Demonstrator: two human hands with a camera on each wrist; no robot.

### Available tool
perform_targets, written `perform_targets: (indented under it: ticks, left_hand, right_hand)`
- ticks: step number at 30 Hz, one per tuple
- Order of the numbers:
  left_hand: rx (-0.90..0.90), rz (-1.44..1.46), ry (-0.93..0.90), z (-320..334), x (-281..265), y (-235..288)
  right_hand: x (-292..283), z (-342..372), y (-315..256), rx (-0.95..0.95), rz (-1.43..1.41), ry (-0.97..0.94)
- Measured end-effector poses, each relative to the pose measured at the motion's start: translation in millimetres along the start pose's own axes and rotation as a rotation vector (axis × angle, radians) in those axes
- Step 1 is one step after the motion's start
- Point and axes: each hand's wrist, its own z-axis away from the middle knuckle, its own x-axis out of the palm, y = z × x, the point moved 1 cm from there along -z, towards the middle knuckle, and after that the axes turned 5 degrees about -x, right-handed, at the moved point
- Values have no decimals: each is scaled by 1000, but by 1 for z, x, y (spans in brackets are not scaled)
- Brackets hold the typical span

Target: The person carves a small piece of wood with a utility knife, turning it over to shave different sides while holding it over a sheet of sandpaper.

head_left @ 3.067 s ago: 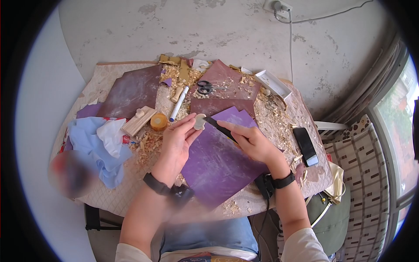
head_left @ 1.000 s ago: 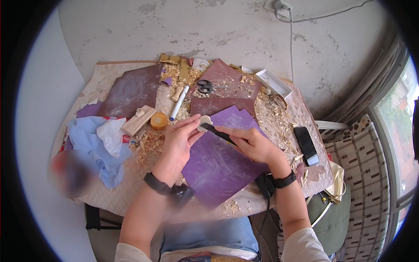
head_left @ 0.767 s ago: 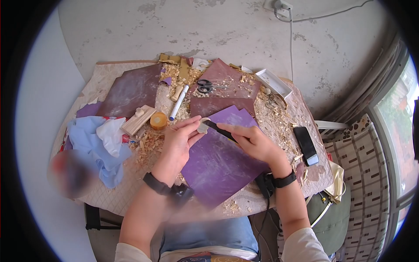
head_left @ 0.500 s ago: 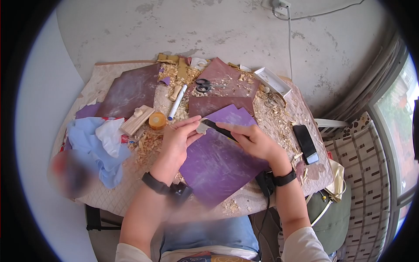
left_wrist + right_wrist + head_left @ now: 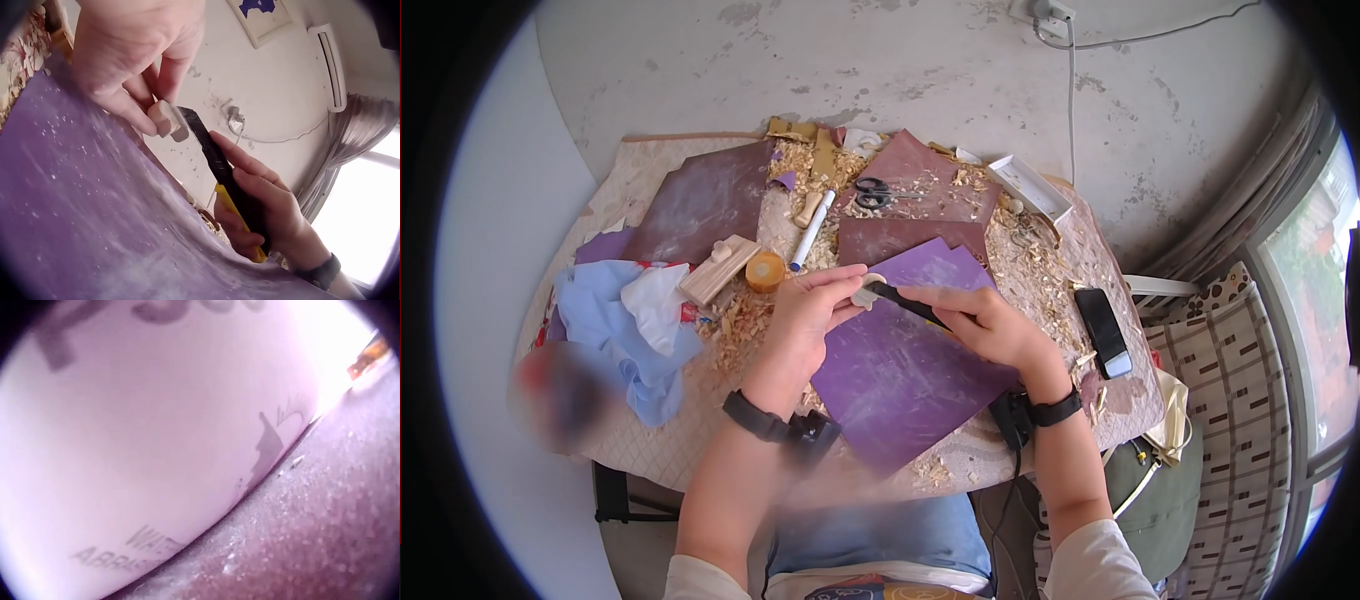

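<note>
My left hand [image 5: 802, 318] pinches a small pale carved wooden piece [image 5: 167, 120] between thumb and fingers, above the purple sandpaper [image 5: 900, 390]. The piece has a rounded, disc-like end facing right. In my right hand [image 5: 1000, 330] is a black and yellow utility knife [image 5: 225, 178], gripped with the index finger stretched along its back. Its dark blade lies right at the disc-like end of the wood. The right wrist view holds neither hand; a pale sheet with printed lettering [image 5: 156, 444] fills most of it, curling over a dusty reddish surface.
Wood shavings [image 5: 1040, 260] litter the table. Behind the hands lie a marker [image 5: 812, 232], scissors [image 5: 874, 193] and brown sandpaper sheets [image 5: 700, 205]. A wooden block [image 5: 718, 272], a round amber container [image 5: 765, 271] and a blue cloth [image 5: 615, 320] are leftward; a phone [image 5: 1103, 332] lies right.
The wooden piece has been tilted in my left fingers, and the knife blade has shifted slightly along it. Both hands keep their holds; the head view has moved a little.
</note>
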Motion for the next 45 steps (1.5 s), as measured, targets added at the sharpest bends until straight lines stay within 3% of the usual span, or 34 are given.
perform_targets:
  ticks: [2,5,7,10,17,19,23,25,28,32,34,40,45]
  left_hand:
    - [-3,-68,16,1,0,0]
    - [8,-1,11,-2,-1,-2]
    - [0,-17,22,2,2,0]
    - [-4,-19,32,1,3,-1]
    - [-29,-96,33,1,3,0]
    - [-17,-63,40,-1,0,-2]
    - [94,80,89,-6,1,-3]
    - [91,120,66,-9,0,-7]
    - [57,208,32,-9,3,-2]
    - [45,227,-98,-11,5,-3]
    - [108,201,-139,-2,13,1]
    - [143,193,-156,1,17,3]
    - [152,245,-233,1,16,2]
  right_hand:
    - [1,1,1,-64,-17,-2]
    - [1,1,1,10,-22,-10]
    - [4,-2,9,-82,12,50]
    - [2,1,4,-55,-58,-29]
    - [0,0,7,-33,-73,56]
    - [-3,2,-3,5,-92,-77]
    - [-4,3,-6,-7,-128,39]
    - [-5,1,-3,-30,-25,291]
    - [-3,-2,9,-71,75,469]
    - [-1,-1,15,-104,309,526]
    - [0,0,15,-185,412,523]
    - [-1,1,10,-206,365,359]
    - [1,0,5,-299,404,345]
